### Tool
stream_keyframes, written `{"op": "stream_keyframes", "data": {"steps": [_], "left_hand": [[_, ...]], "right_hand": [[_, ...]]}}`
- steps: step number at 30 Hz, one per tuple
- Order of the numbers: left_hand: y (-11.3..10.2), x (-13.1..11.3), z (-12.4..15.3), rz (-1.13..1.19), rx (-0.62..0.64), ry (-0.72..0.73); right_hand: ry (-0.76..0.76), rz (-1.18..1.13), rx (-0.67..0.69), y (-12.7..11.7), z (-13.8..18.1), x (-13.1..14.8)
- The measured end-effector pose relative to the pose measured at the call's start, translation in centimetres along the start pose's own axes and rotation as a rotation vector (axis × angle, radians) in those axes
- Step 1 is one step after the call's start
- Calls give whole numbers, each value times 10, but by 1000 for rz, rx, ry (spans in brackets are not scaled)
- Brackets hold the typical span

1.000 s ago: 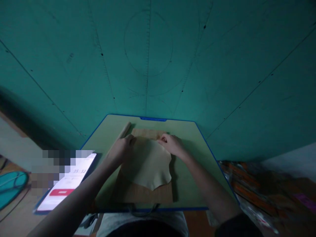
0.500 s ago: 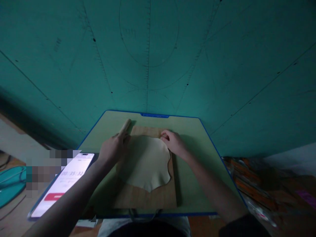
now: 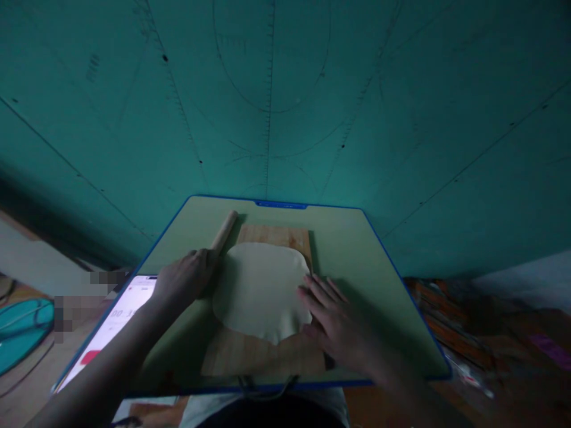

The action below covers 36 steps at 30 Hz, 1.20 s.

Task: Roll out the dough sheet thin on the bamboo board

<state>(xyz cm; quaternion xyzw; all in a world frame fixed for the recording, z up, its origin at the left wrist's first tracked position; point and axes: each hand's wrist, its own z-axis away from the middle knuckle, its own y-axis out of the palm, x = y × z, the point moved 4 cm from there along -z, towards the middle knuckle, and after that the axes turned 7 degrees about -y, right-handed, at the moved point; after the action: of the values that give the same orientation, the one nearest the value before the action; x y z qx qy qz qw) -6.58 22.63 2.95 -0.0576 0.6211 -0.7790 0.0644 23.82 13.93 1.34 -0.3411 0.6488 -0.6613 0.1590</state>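
A wide, thin sheet of rolled-out dough lies on a wooden board, with a wavy edge at its near side. Left of the board, my left hand is closed over the near part of a wooden rolling pin, whose far end sticks out beyond the fingers. My right hand is open, its fingers stretched out over the right edge of the dough. Part of that edge is hidden beneath the hand.
The board rests on a pale green tabletop with a blue rim. A phone with a lit timer lies at the left, partly behind my left forearm. A green wall rises behind the table. Clutter sits low at the right.
My right hand has left the dough's far right edge, come nearer along the right side and spread its fingers. My left hand has shifted slightly left, with the rolling pin.
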Motion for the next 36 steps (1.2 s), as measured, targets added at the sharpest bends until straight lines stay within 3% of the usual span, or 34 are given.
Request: {"op": "stream_keyframes", "data": {"steps": [5, 8, 12, 15, 18, 24, 28, 33, 36], "left_hand": [[-18, 11, 9, -3, -115, 74], [-27, 10, 26, 83, -255, 301], [-21, -10, 49, 177, -382, 732], [-14, -31, 53, 143, -457, 862], [-9, -54, 47, 33, -484, 888], [7, -82, 20, 21, -539, 846], [14, -95, -10, 52, -529, 801], [6, -114, -60, 71, -503, 690], [0, -124, -81, 43, -461, 741]], "right_hand": [[138, 42, -162, -40, 3, -32], [106, 31, -336, -60, -1, -25], [60, 54, -404, -51, -18, -8], [56, 63, -307, -31, -30, -3], [89, 89, -218, -15, -32, -9], [199, 170, -223, -2, -35, -31], [277, 186, -218, -4, -56, -51], [387, 178, -164, -14, -92, -90], [436, 158, -154, -19, -109, -109]]}}
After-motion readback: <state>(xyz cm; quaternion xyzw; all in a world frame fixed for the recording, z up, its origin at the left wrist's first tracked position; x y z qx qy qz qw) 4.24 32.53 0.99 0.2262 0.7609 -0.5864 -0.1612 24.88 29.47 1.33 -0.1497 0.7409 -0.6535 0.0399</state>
